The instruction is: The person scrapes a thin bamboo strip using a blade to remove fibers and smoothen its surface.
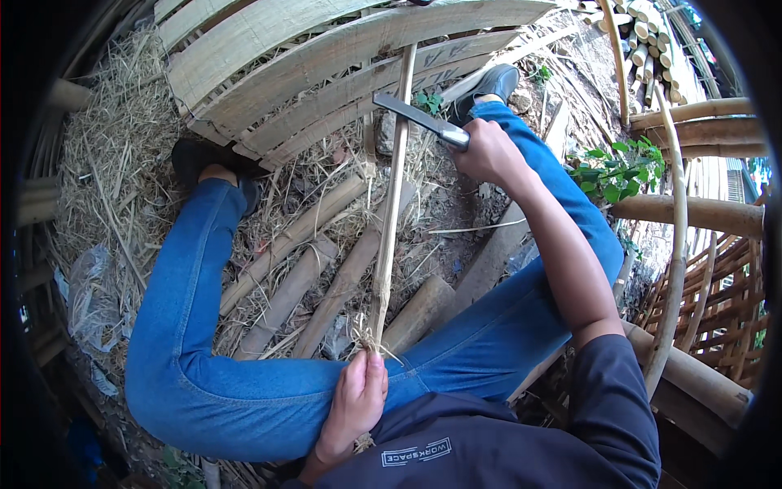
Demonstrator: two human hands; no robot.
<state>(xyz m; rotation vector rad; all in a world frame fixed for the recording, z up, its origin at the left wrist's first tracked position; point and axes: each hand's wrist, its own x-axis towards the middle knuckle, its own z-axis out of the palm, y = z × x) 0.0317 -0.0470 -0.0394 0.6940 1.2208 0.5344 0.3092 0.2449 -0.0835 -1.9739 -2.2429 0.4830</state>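
Note:
My left hand (356,398) is closed around the near end of a long, pale stick (396,196), just in front of my shirt. Curled shavings (366,336) bunch up on the stick right above my fingers. The stick slants away from me, and its far end meets a slatted wooden panel (326,61). My right hand (491,153) grips a knife (419,116) with a long, straight, dark blade. That blade lies across the upper part of the stick; whether its edge bites into the wood I cannot tell. The fingers hide most of the knife's handle.
My legs in blue jeans (244,383) are spread to both sides of the stick. Bamboo lengths (338,281) and straw (114,155) cover the ground. A leafy plant (623,171) and bamboo rails (692,213) stand at the right, with stacked poles (648,41) behind. Crumpled plastic (91,293) lies left.

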